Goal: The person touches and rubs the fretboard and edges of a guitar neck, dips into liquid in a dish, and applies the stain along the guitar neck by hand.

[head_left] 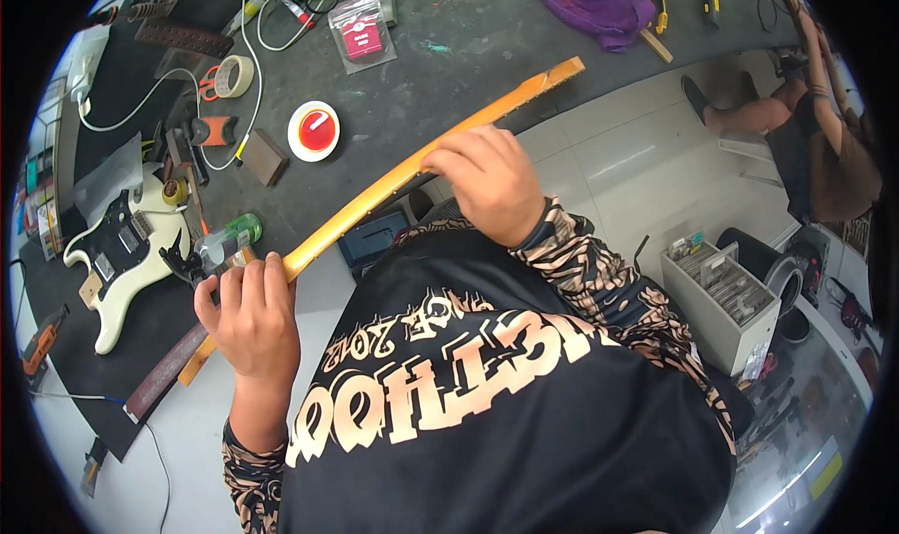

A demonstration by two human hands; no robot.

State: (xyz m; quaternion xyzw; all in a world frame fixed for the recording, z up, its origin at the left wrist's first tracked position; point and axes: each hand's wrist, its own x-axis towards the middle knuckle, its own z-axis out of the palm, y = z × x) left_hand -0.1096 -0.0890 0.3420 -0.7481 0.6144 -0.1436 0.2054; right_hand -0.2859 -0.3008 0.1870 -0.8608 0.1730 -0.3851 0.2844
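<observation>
A long, honey-coloured guitar neck lies diagonally across in front of my body, its far end up at the right over the bench edge. My left hand is closed around its lower part, and a short piece of pale wood shows below the fingers. Higher up, my right hand grips the neck's near edge with bent fingers. On the bench beyond it stands a small white dish with red liquid inside. A cream guitar body with black parts lies left of my left hand.
A dark workbench carries a tape roll, a red packet, a purple cloth, a green-ended bottle and white cables. Another person sits at right. A box of packets stands near my right elbow.
</observation>
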